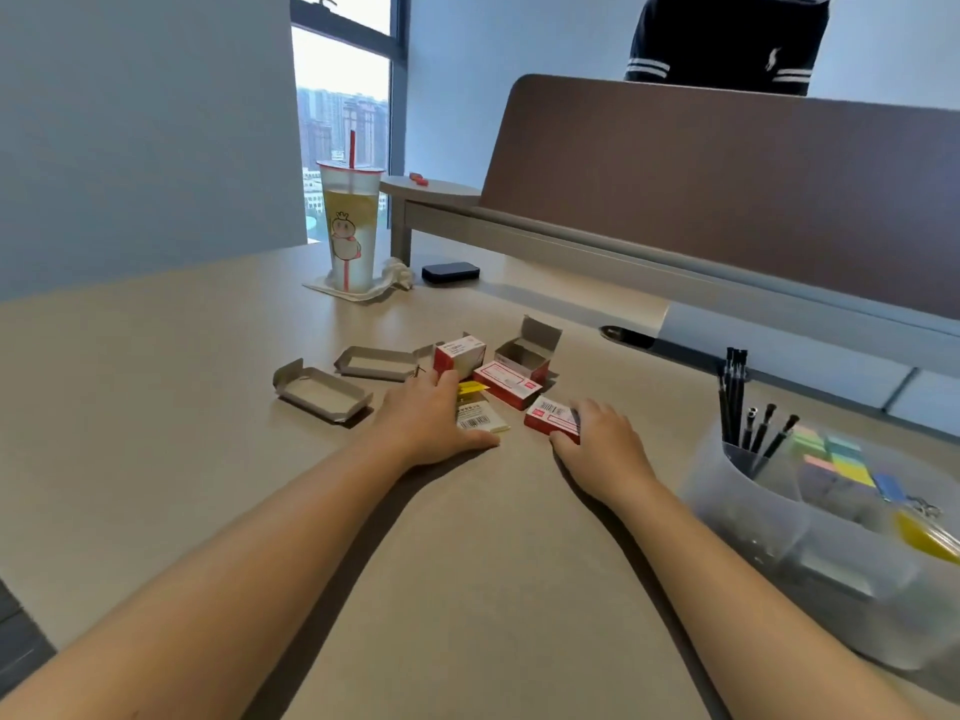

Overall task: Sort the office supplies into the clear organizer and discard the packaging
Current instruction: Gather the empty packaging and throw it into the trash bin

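The left hand (434, 418) lies spread on the sticky-note pack (479, 414) while the right hand (597, 433) pinches a red box (549, 415) left of the clear organizer (831, 532), which may spill if loosely closed.

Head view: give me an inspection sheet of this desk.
Surface: beige desk.
Job's things: clear organizer at right holding black pens and coloured sticky notes; three closed red boxes; open box; two empty cardboard trays.
Clutter: drink cup on napkin, dark case.
Hands: left hand flat over a barcoded pack; right hand grips a red box.
Cables: nothing seen.
Surroundings: brown partition, window, a person behind.
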A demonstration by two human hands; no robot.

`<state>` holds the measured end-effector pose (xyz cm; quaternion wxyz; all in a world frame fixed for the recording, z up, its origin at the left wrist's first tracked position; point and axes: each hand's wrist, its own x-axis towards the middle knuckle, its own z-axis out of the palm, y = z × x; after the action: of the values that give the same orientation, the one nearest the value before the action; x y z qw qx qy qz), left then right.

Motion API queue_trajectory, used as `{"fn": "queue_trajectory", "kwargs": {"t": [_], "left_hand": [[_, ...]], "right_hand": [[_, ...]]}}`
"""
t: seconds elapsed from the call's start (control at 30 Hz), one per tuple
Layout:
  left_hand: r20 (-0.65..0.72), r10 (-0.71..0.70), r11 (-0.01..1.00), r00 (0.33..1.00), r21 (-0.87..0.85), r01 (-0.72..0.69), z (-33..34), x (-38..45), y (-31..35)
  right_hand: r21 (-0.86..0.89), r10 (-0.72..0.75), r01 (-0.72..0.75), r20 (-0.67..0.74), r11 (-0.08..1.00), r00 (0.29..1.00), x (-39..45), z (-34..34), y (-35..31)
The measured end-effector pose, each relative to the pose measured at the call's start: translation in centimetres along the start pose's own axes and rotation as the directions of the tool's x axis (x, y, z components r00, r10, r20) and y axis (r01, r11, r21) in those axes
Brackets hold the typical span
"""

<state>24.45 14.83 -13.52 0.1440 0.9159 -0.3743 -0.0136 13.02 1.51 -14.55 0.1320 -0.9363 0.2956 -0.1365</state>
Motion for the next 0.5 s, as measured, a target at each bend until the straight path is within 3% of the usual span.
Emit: {"fn": "queue_trajectory", "kwargs": {"t": [0.13, 0.27, 0.37, 0.5], "left_hand": [[-0.006, -0.017, 1.0, 1.0, 0.0, 0.017, 0.1, 0.3, -0.3], [-0.035, 0.009, 0.997, 0.999, -0.074, -0.012, -0.5, -0.8, -0.9], [-0.059, 0.023, 0.988, 0.998, -0.151, -0.032, -1.5, -2.1, -1.8], [-0.089, 0.016, 0.991, 0.996, -0.13, -0.028, -2.8, -2.7, -3.5]], "right_hand": [[0.047, -0.04, 0.044, -0.072, 0.998, 0.997, 0.2, 0.3, 0.1], [0.202, -0.06, 0.092, -0.159, 0.975, 0.985, 0.3, 0.6, -0.1], [0.275, -0.064, 0.114, -0.182, 0.955, 0.981, 0.7, 0.8, -1.0], [0.29, -0.088, 0.138, -0.179, 0.947, 0.98, 2.2, 1.4, -2.8]]}}
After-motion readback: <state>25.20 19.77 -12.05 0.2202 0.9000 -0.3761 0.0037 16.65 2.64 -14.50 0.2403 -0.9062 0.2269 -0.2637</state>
